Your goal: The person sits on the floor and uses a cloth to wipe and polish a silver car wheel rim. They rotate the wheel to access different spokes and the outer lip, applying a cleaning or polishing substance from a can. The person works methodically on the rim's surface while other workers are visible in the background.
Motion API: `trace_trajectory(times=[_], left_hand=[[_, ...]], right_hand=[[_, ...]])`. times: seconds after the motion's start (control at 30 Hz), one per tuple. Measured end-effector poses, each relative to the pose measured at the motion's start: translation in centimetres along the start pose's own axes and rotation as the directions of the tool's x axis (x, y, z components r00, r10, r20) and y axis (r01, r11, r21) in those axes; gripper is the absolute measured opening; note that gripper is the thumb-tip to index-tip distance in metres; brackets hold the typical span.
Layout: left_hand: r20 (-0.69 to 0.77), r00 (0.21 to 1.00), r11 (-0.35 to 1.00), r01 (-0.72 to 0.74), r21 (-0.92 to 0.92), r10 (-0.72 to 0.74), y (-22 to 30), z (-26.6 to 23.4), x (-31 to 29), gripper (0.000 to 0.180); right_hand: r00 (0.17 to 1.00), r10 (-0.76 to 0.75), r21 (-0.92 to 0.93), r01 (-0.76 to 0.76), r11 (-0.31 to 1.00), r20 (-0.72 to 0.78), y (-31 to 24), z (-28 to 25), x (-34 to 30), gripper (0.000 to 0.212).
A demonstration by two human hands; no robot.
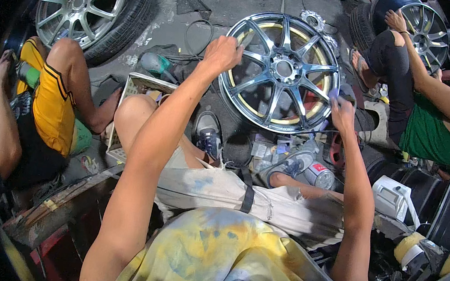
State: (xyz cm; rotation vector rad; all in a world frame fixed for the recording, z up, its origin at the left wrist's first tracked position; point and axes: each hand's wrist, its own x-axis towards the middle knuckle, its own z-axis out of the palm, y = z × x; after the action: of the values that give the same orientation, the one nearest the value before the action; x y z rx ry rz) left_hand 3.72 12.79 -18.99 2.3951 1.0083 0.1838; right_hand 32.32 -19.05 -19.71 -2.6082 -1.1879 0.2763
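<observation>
A shiny chrome multi-spoke wheel rim [288,24] leans in front of my knees, its hub facing me. My left hand [223,53] is closed at the rim's upper left edge, with its fingers over the lip. At the opposite edge, lower right, my right hand [343,114] is curled round a small purple piece [333,95]. That piece is smeared by motion, so its kind is unclear. Between my feet and the rim lie several small grey and purple scraps [262,149].
A can [319,175] lies by my right foot; a plastic crate [117,153] stands beside my left leg. To the left, a seated person in yellow shorts [48,102] is near a silver wheel [80,2]. At right, a person in green [443,128] handles another wheel [425,32]. A corded green-grey power tool [156,64] lies behind the crate.
</observation>
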Motion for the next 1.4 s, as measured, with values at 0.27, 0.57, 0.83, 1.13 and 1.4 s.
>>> trace_trajectory(times=[0.27, 0.57, 0.83, 1.13, 1.4], left_hand=[[0.059, 0.975, 0.950, -0.223, 0.219, 0.215, -1.3, 4.9, 2.4, 0.045], [0.173, 0.984, 0.945, -0.095, 0.313, 0.042, 0.4, 5.3, -1.1, 0.052], [0.622, 0.766, 0.984, -0.071, -0.166, 0.160, 5.7, 11.5, -8.8, 0.052], [0.566, 0.790, 0.418, 0.443, -0.794, 0.238, 8.8, 3.9, -5.6, 0.041], [0.282, 0.890, 0.502, 0.071, -0.862, 0.359, 12.5, -1.4, -3.8, 0.029]], right_hand=[[0.753, 0.118, 0.709, -0.651, 0.271, 0.647, -2.2, 3.7, -12.5, 0.046], [0.699, 0.448, 0.678, -0.695, 0.240, 0.557, -5.2, 7.9, -8.5, 0.037], [0.847, 0.511, 0.822, -0.392, 0.414, 0.147, 1.2, 0.6, -1.4, 0.033], [0.945, -0.067, 0.947, -0.316, 0.062, 0.320, -7.9, -2.1, -5.5, 0.028], [0.997, -0.064, 0.960, -0.013, 0.279, 0.032, -12.9, -5.1, -6.1, 0.032]])
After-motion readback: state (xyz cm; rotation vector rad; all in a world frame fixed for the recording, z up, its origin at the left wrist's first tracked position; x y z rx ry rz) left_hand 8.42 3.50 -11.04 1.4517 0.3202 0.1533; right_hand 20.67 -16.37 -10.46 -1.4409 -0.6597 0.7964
